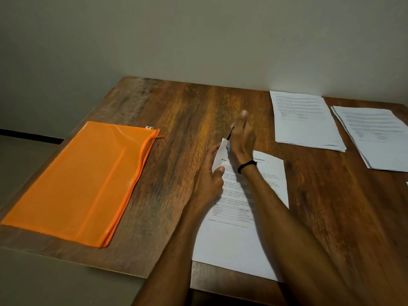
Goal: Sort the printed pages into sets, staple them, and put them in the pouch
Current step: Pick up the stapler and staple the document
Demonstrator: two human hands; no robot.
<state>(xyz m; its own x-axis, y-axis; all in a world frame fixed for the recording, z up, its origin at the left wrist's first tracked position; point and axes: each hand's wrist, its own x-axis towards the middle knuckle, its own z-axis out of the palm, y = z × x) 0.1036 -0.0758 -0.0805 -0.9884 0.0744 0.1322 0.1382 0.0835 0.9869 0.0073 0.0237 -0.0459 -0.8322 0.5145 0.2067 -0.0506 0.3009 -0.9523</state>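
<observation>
Stapling one set: the left hand (pixel 210 175) is pinching up a corner of the pages (pixel 238 239), the right hand (pixel 241 140) is gripping the stapler (pixel 230 134); a square squeeze seems needed next.

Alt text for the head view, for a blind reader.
At a wooden table, the left hand lifts the top corner of a printed page set while the right hand grips a small dark tool at it. An orange zip pouch lies left; two page stacks lie right.

Left hand (pixel 210 176) pinches page corner (pixel 221 154); right hand (pixel 241 139) just beyond, curled round stapler (pixel 230 134); both forearms extended forward.
</observation>
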